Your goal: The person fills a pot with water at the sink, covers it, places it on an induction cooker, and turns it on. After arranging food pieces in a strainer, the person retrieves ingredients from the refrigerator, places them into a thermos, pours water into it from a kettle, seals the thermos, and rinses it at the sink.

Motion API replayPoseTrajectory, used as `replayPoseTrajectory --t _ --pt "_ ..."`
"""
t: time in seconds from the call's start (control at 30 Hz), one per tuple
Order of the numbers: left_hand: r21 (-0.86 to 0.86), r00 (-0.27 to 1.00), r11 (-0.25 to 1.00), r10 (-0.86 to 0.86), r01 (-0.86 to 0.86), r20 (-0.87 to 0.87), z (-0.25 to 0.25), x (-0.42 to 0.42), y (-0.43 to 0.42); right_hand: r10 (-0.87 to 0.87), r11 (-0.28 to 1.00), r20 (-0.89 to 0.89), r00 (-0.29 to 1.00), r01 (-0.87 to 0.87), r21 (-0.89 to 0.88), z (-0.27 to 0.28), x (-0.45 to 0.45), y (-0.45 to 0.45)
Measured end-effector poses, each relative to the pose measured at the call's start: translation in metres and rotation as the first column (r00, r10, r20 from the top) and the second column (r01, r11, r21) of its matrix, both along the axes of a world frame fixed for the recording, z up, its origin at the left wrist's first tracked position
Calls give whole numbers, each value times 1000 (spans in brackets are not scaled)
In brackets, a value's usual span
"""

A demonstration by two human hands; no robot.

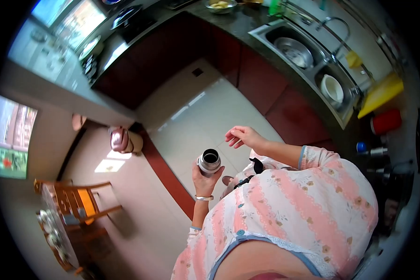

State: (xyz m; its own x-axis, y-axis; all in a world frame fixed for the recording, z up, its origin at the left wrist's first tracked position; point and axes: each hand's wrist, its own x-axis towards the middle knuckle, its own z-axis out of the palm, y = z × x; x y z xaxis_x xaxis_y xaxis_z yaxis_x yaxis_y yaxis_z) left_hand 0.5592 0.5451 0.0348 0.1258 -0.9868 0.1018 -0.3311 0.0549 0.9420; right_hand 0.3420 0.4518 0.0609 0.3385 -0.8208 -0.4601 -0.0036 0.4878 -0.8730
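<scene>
My left hand [203, 181], with a bracelet at the wrist, is wrapped round a silver metal thermos flask [209, 161]. The flask is held roughly upright, and its dark, uncovered mouth faces up towards me. To the right of it and a little farther out, my right hand [242, 136] hangs in the air, apart from the flask. Its fingers are loosely bent with small gaps between them, and nothing shows in them.
A dark counter runs along the far and right sides, with a double sink [308, 63] holding a metal basin [294, 52] and a white bowl [332, 88]. A yellow board [381, 94] is beside it. At left are a wooden chair [81, 201] and a bin [126, 141].
</scene>
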Motion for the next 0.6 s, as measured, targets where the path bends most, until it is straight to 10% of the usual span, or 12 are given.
replayPoseTrajectory --t 0.27,0.6 --pt "-125 862 861 -465 494 199 26 -155 -118 -434 889 156 887 450 -83 1 -163 -16" --pt "-80 494 600 -568 796 659 51 -439 -273 -784 611 215 582 784 105 -34 -416 -95"
